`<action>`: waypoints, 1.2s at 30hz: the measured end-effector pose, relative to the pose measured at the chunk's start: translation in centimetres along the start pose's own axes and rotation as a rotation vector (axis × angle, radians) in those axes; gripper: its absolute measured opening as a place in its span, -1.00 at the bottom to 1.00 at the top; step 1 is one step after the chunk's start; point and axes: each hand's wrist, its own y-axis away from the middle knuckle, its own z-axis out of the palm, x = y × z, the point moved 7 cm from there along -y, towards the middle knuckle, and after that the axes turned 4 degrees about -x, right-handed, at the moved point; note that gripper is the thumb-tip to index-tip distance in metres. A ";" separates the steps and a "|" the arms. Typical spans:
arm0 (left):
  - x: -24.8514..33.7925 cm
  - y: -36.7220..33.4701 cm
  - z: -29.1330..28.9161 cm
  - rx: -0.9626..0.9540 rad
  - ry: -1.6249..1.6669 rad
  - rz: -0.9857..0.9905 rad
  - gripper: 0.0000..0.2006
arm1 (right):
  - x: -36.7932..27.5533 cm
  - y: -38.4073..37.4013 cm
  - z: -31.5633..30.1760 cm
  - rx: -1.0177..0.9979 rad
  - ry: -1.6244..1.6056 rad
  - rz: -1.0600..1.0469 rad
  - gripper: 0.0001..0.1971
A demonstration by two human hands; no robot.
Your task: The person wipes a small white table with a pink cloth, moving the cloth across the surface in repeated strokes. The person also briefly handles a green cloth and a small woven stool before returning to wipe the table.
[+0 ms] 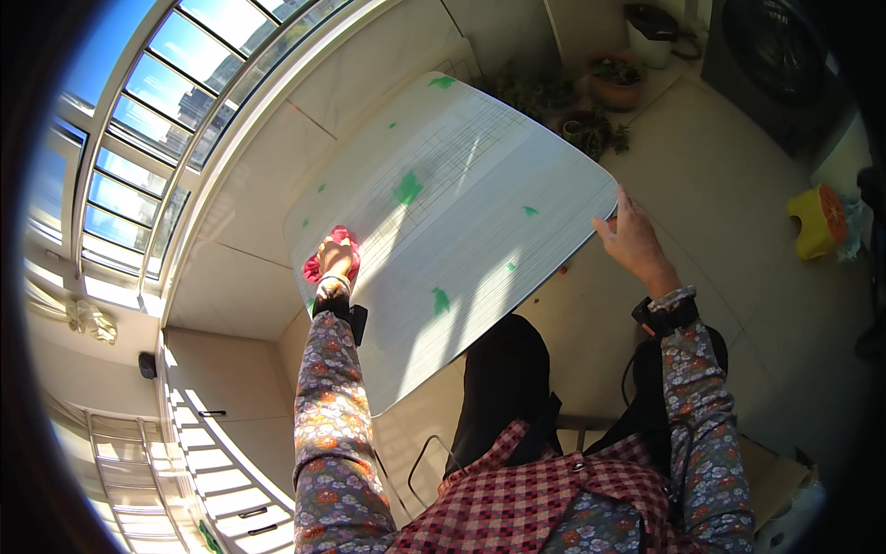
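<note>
While pressing a bunched red cloth [342, 234] against the table [480, 222] with the left hand [335, 258], rests the right hand [640, 247] at the far-side rim. Has the hands well apart: left clamped over the cloth, red fabric showing around the fingers; right touching the edge beside a rounded corner, thumb and fingers at the rim. Cannot tell how firm a hold.

Taking the table's middle as the centre of a dial, finds the cloth near nine o'clock, just inside the left edge, under the left hand and well away from the right, at about three o'clock. Reads the table's long axis as a slant, from between seven and eight up to between one and two, oblique to the line between the hands. Places the table itself at about eleven o'clock from the body, with dark trouser legs [506, 369] at its near edge, between five and six.

On the surface, shows pale fine stripes, a grid of lines toward eleven, scattered green leaf prints [408, 188] and slanted patches of sunlight. Around it, has a barred window [185, 102] at ten o'clock, potted plants [591, 134] between one and two, a dark washer [775, 65] at two and, on the tiled floor [729, 240], a yellow stool [810, 222] at three.
</note>
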 end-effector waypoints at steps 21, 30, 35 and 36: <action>20.2 2.1 3.9 -0.010 0.104 0.756 -0.54 | 0.8 0.0 0.2 -0.018 -0.179 0.093 -0.27; -4.6 -9.8 0.9 -0.041 -0.218 -0.248 -0.56 | 0.1 0.1 -0.3 -0.002 -0.296 0.123 -0.28; 12.3 -9.5 3.5 -0.111 -0.026 0.184 -0.44 | 0.1 0.2 -0.2 -0.036 -0.340 0.167 -0.37; 17.3 -8.3 4.2 -0.099 -0.051 0.312 -0.48 | 0.1 0.1 -0.2 -0.039 -0.338 0.167 -0.37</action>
